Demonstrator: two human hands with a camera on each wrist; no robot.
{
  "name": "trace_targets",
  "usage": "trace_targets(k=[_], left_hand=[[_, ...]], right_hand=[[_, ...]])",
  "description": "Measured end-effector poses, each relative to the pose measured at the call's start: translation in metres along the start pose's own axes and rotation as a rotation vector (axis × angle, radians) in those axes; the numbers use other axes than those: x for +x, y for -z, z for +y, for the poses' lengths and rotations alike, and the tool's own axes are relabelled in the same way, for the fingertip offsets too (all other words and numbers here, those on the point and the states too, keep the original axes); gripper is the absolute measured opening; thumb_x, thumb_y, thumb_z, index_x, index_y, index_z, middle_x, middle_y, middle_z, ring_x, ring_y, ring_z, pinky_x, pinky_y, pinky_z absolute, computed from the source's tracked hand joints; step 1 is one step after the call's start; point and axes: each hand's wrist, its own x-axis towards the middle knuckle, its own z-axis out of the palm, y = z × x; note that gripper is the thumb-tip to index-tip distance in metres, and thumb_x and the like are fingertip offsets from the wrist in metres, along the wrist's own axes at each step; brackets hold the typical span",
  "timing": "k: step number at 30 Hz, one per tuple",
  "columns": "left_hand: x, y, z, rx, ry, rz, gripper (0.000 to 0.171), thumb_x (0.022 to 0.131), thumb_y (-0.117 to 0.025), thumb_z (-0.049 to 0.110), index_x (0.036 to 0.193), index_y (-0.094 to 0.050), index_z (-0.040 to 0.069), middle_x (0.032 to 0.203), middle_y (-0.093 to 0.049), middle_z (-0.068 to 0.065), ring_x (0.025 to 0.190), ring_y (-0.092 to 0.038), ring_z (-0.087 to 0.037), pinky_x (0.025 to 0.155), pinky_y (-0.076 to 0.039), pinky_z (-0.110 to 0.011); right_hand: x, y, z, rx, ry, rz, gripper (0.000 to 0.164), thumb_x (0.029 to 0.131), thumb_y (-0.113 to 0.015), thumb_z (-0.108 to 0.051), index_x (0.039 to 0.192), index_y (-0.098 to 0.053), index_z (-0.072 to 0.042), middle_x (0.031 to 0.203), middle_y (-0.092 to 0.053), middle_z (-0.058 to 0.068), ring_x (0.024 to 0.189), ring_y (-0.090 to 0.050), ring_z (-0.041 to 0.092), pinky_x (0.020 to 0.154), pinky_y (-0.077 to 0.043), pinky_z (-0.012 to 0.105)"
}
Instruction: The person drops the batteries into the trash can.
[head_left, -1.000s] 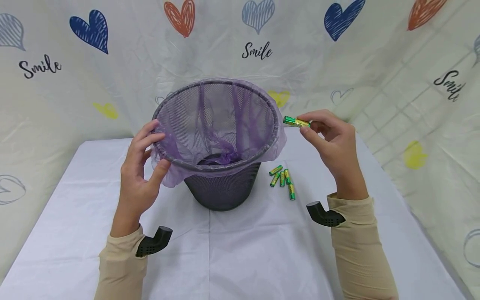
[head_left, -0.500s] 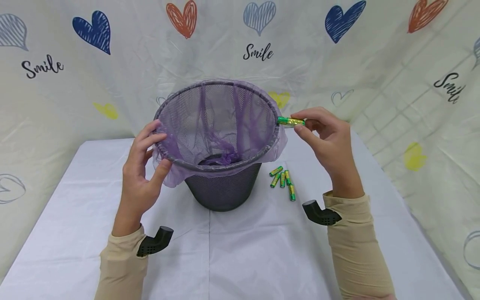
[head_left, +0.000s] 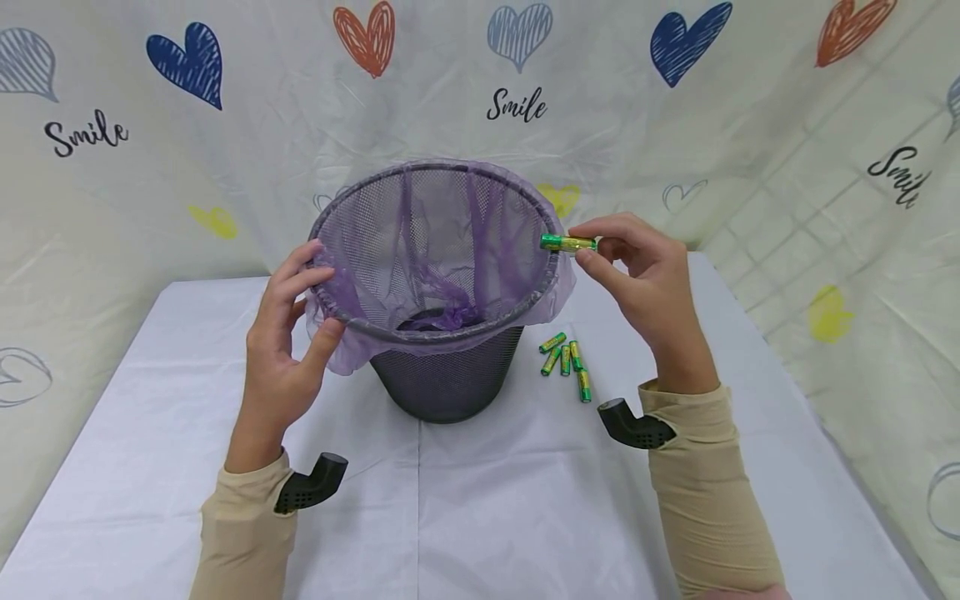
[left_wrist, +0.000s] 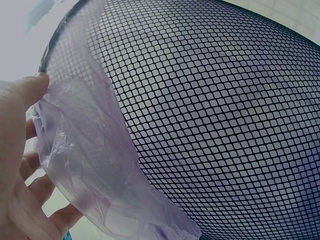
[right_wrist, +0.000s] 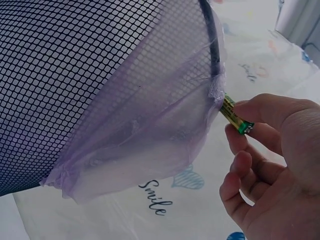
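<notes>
A black mesh wastebasket [head_left: 450, 383] stands on the table, lined with a thin purple trash bag [head_left: 510, 242] folded over its rim. My left hand [head_left: 281, 358] grips the rim and bag at the left side, thumb at the front, fingers over the edge. In my right hand [head_left: 645, 283], thumb and fingertips pinch a green and yellow battery [head_left: 568, 243]. It lies level across the right rim, its far end over the basket's mouth. In the right wrist view the battery [right_wrist: 235, 115] is partly hidden behind the bag's fold.
Several more green and yellow batteries [head_left: 566, 360] lie in a loose cluster on the white tablecloth [head_left: 480, 508], right of the basket. Behind hangs a pale curtain [head_left: 435, 108] printed with hearts and "Smile".
My right hand has moved left with the battery, from outside the right rim to over it. The left hand keeps its grip on the rim.
</notes>
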Motion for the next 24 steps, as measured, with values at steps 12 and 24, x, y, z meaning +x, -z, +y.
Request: trace_targets(k=[12,24], left_hand=[[0.0002,-0.0003,0.0003,0.012,-0.001,-0.002,0.043,0.088,-0.055,0.016,0.118,-0.046,-0.014,0.138,-0.038,-0.026,0.130,-0.036,-0.031,0.091,-0.041,-0.021],[0.0000,-0.0011,-0.0002,0.007,-0.010,0.007,0.043,0.089,-0.055,0.016,0.117,-0.046,-0.014,0.138,-0.039,-0.025,0.130,-0.037,-0.032,0.090,-0.041,-0.021]], right_hand=[[0.0033,-0.0048,-0.0006,-0.034,0.001,-0.025,0.020,0.077,-0.061,0.011,0.097,-0.063,0.013,0.089,-0.065,0.004,0.070,-0.046,0.014,0.064,-0.039,0.020],[0.0060,-0.0078,0.0004,-0.018,-0.016,-0.039,0.022,0.078,-0.061,0.008,0.100,-0.063,0.011,0.092,-0.066,0.002,0.069,-0.049,0.014,0.063,-0.039,0.020]])
